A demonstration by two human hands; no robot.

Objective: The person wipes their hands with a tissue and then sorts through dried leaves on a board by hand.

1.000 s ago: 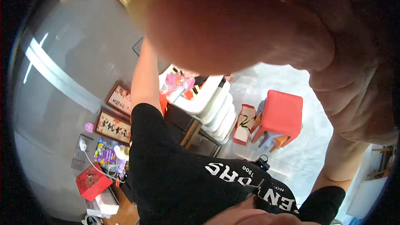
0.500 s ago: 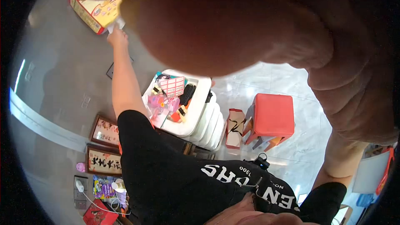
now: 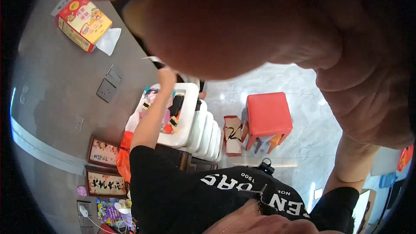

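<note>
Seemingly mid-reach, the left hand (image 3: 167, 78) hovers by the white storage unit (image 3: 190, 108), needing clearance next; the right hand (image 3: 303, 30) looms close. I cannot tell either grip.

A black, short-sleeved fabric shirt (image 3: 169, 190) is worn, printed with large white block lettering (image 3: 274, 200); a silvery metal zip (image 3: 251, 190) is set at the collar, and a small black clip-on device (image 3: 266, 168) is fastened in front.
</note>
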